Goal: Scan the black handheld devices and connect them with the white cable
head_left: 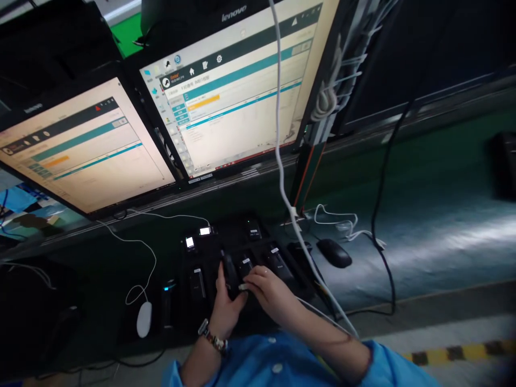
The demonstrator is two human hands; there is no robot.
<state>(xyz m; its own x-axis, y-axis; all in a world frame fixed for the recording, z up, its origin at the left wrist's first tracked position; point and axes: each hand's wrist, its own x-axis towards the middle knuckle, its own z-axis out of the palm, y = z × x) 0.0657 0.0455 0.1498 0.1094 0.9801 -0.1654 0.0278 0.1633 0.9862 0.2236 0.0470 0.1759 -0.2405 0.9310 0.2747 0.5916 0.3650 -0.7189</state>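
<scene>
My left hand (226,305), with a watch and a beaded bracelet on its wrist, grips a dark slim handheld device (228,263) tilted up over a black tray (217,317). Pinched in my right hand (269,290) is a white cable plug (242,287), close to the device's lower end; whether it touches the device I cannot tell. Several dark devices with small white labels lie in the tray, such as one device (197,282) left of my hands and another device (279,262) to the right. Two small lit screens (190,243) glow at the tray's back left.
Two monitors, a left one (80,156) and a Lenovo one (237,91), stand behind the tray. A white mouse (144,319) lies left, a black mouse (334,252) right. A thick white cable (278,129) hangs across the front. A black cable (382,188) runs down the right side.
</scene>
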